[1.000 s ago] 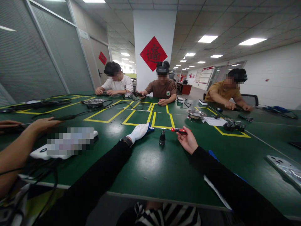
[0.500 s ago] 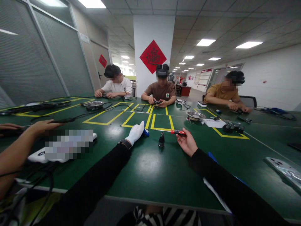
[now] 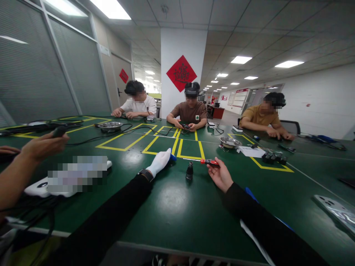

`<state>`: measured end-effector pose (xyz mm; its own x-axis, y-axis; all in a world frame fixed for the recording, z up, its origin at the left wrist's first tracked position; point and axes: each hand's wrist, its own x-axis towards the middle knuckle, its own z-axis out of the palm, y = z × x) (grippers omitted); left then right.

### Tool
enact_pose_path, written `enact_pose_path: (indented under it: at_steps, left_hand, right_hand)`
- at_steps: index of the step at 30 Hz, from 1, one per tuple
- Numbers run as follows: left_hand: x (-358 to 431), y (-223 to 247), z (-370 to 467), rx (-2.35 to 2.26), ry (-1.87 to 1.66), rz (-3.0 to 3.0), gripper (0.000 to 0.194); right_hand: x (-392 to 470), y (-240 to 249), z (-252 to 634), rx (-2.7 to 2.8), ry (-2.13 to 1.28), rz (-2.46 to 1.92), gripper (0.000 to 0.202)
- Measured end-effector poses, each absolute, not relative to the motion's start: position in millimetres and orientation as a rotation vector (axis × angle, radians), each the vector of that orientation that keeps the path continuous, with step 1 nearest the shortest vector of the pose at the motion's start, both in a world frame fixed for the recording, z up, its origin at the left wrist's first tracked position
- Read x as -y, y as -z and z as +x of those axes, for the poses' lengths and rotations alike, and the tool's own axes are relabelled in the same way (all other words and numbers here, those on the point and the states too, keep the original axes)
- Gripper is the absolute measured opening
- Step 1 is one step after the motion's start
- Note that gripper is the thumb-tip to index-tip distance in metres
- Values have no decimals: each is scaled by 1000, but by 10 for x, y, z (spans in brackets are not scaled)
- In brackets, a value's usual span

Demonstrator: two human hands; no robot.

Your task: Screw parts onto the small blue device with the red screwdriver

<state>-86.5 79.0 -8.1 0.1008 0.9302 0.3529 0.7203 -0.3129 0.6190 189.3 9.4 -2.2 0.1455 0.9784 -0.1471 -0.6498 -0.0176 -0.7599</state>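
Note:
A red and black screwdriver [image 3: 210,162] is in my bare right hand [image 3: 221,175], the fingers closed around its handle. Its thin shaft points left and ends near my left hand [image 3: 160,162]. That hand wears a white glove with blue on the palm side, and its fingers look curled; whatever they may hold is hidden. Between my hands a black tapered cylinder [image 3: 189,171], narrower at the top, stands upright on the green table [image 3: 172,218]. Neither hand touches it.
Metal bowls [image 3: 230,142] [image 3: 110,126] stand farther back. Small black parts [image 3: 274,158] lie right, beside white paper [image 3: 251,152]. A phone [image 3: 337,212] rests at far right, a white device [image 3: 39,187] at left. A co-worker's hand [image 3: 44,146] reaches in; other people sit opposite.
The view has tilted slightly upward. My hands hold nearly the same pose, with the screwdriver still in the right. At left, the co-worker's hand has turned and lifted a dark object.

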Motion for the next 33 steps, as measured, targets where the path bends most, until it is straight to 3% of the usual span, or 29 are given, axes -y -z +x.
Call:
enact_pose_path:
  at_steps: [7,17,27,30,33]
  left_hand:
    - [-715,20,-761,-1393,-1041,2296,41]
    - [-699,51,-742,-1203,-1030,2356,32]
    - [-780,75,-773,-1264,-1477,2127,23]
    - [-723,56,-712,-1270,-1570,2083,23]
    - [-612,13,-615,-1235,-1588,2144,24]
  right_hand:
    - [-62,-6,1863,515,-1368,-832,10]
    - [-69,0,1852,525,-1373,-833,9]
    - [-70,-11,1879,710,-1252,-882,14]
    - [-24,-27,1856,1130,-1010,-1110,24]
    - [25,-13,1831,1591,-520,-1301,20]
